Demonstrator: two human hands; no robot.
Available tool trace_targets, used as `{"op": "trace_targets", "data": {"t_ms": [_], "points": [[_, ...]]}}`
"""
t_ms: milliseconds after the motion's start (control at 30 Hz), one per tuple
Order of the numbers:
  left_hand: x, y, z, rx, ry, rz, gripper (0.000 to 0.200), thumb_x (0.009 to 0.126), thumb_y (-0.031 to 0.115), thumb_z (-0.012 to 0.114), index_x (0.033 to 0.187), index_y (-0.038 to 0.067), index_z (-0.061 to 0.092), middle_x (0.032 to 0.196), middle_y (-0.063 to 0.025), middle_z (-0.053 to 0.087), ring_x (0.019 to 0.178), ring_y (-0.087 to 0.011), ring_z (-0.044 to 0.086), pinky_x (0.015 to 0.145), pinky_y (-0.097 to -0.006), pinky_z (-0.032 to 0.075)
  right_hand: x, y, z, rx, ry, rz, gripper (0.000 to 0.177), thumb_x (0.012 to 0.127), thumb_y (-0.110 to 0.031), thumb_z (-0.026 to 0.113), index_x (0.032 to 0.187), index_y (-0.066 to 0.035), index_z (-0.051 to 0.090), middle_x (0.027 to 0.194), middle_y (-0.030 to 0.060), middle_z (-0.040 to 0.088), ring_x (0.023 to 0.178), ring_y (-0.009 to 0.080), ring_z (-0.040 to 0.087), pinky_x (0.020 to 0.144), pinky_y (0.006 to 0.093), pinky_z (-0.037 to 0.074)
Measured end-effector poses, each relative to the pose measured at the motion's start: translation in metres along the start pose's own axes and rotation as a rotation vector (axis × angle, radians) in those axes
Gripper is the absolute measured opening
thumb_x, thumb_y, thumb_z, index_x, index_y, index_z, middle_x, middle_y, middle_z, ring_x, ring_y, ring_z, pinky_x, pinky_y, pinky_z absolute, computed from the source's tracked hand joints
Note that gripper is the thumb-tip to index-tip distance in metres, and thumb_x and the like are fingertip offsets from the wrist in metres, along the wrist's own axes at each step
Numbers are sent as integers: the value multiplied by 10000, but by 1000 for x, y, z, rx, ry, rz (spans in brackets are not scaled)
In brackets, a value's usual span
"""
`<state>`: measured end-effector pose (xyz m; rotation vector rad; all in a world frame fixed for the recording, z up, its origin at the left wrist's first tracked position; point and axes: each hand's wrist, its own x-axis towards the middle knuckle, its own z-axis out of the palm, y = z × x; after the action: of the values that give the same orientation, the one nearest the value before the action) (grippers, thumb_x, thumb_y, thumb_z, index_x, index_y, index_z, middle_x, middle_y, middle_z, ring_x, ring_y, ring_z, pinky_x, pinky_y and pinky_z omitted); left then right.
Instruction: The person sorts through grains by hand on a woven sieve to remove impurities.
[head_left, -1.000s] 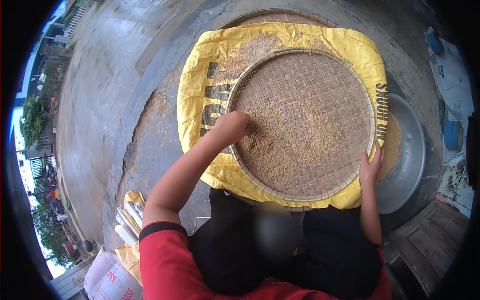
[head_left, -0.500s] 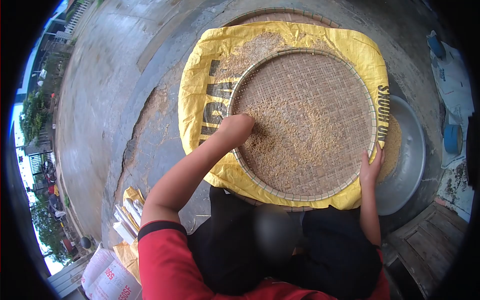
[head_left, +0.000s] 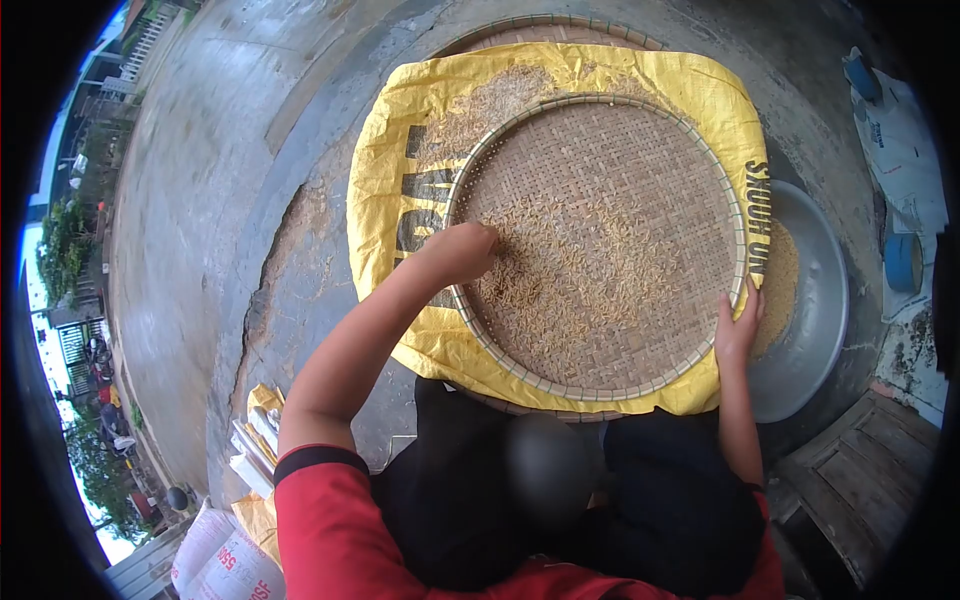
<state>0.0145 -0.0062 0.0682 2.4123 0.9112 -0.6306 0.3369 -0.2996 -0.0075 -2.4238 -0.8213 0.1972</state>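
Lying flat on a yellow sack [head_left: 395, 170] spread over the concrete ground [head_left: 200, 200], a round woven tray [head_left: 610, 150] sits directly in front of the seated person. Seen from beside them, the tray covers most of the sack, and only the sack's left side and far and near edges show.

Grain [head_left: 585, 285] is scattered thinly over the tray's middle and near-left part. The far part of the weave is nearly bare.

Left hand [head_left: 462, 252]: inside the tray at its left rim, curled, fingers bent down into the grain. Whether any grain is held in the curl I cannot tell. The forearm crosses the rim and the sack.

Right hand [head_left: 738, 325]: at the tray's near-right edge, fingers closed over the rim and gripping it.

A loose patch of husks [head_left: 485, 100] lies on the sack just beyond the tray's far-left rim. A paler dusting lies on the ground to the left of the sack.

A metal basin [head_left: 820, 300] stands on the right, partly tucked under the sack and tray, with grain showing in its left side. The rim of a second woven tray [head_left: 545, 22] shows beyond the sack's far edge.

Near the person's left side lie white printed bags [head_left: 225, 565]. Wooden boards [head_left: 860, 480] lie at the near right.
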Motion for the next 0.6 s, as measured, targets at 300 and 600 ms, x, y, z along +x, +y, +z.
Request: {"op": "trace_targets", "data": {"t_ms": [300,600], "points": [[8,107,-51,-724,-46,359,212,920,153,523,1035,-18,574,910,-101,633,831,-174,625,759,-309,492,-2,-4,-1,-34,15,-3,574,831,-240,622,1346,-135,390,1392,242,309,1278,408,325,1035,461,299],[29,135,-43,-746,76,400,391,916,188,555,1265,21,496,1037,-108,647,934,-163,620,829,-307,488,-3,-7,-3,-10,3,9,571,822,-224,624,1333,-109,398,1387,232,318,1263,397,356,1024,444,323]]}}
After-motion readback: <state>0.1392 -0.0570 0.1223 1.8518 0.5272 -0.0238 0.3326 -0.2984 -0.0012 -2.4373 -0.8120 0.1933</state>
